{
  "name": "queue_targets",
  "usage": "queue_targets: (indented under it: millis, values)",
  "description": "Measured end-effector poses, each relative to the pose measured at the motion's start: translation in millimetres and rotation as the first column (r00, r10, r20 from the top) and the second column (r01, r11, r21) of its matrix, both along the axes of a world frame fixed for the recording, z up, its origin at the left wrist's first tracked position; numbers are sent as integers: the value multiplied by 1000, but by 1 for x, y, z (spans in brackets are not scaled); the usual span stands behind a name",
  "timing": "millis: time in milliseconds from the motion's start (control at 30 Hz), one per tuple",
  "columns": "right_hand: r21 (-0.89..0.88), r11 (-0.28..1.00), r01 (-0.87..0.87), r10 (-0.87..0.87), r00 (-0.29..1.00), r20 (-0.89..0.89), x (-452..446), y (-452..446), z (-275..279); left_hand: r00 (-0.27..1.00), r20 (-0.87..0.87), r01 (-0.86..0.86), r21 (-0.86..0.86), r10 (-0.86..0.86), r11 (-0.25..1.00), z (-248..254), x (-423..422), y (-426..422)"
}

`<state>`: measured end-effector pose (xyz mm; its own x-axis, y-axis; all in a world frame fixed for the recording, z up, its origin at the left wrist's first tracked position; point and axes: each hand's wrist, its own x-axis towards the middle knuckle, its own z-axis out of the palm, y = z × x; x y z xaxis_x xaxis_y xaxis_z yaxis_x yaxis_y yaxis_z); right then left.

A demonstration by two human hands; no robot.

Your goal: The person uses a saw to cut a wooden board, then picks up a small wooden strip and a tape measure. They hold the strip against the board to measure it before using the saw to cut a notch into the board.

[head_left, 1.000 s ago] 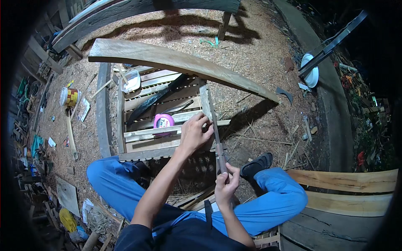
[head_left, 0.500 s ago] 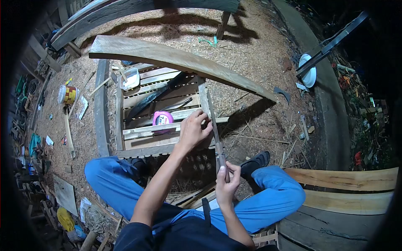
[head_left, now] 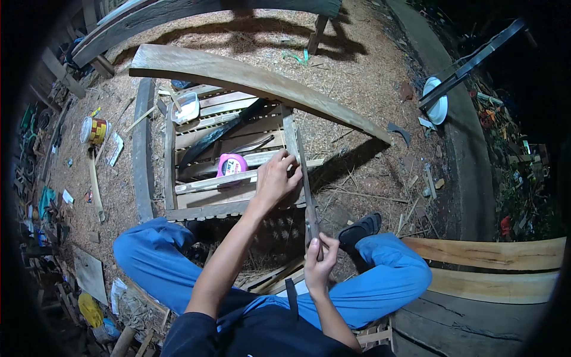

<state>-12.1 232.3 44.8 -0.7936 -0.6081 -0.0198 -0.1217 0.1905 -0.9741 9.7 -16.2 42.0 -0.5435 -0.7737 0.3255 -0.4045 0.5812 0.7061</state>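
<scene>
A long narrow tool (head_left: 311, 215), dark at its lower end, lies along the right side of a slatted wooden frame (head_left: 208, 211). My right hand (head_left: 319, 259) is wrapped round its lower end. My left hand (head_left: 278, 180) is closed at a thin wooden strip (head_left: 223, 180) that lies across the frame beside the tool; its fingertips hide what they pinch. A pink tape measure (head_left: 231, 165) rests just behind the strip. Farther back on the slats are a dark blade-like piece (head_left: 217, 137) and a clear container (head_left: 186, 108) with white contents.
A long curved board (head_left: 250, 86) crosses the frame's far end. Beyond it stands a wooden beam (head_left: 208, 16) on legs. Planks (head_left: 488, 285) lie at the right, a yellow-and-red tin (head_left: 94, 131) at the left, and a white plate (head_left: 437, 101) at the far right.
My right hand and the tool's lower end have shifted slightly. My left hand has moved a little up, near the strip's right part. The view has shifted slightly.
</scene>
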Motion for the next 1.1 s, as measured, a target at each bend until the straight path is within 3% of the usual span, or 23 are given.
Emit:
queue_targets:
  millis: [167,233,367,467,633,933,1100]
  values:
    - [-38,998,59,-56,996,65,-7,3,0,1000,-15,2,17,-1,1000,1,-4,0]
    - [27,1000,5,-5,1000,17,-12,-6,8,1000,-16,-17,22,17,1000,-1,-3,0]
    - [-77,997,7,-14,996,-89,-10,12,-16,999,-11,-45,47,45,998,-1,-4,-1]
    - [-71,997,14,-29,976,-218,-13,-6,-1,999,-7,-35,56,35,998,0,-4,0]
    - [-27,1000,-11,8,993,-117,-11,4,2,999,-10,-39,46,39,998,3,-4,0]
    - [-56,998,-25,19,994,-110,-24,5,2,998,-12,-54,38,54,998,4,-4,4]
    - [-42,999,-5,5,1000,12,-32,1,0,998,-28,-61,45,63,997,5,-7,4]
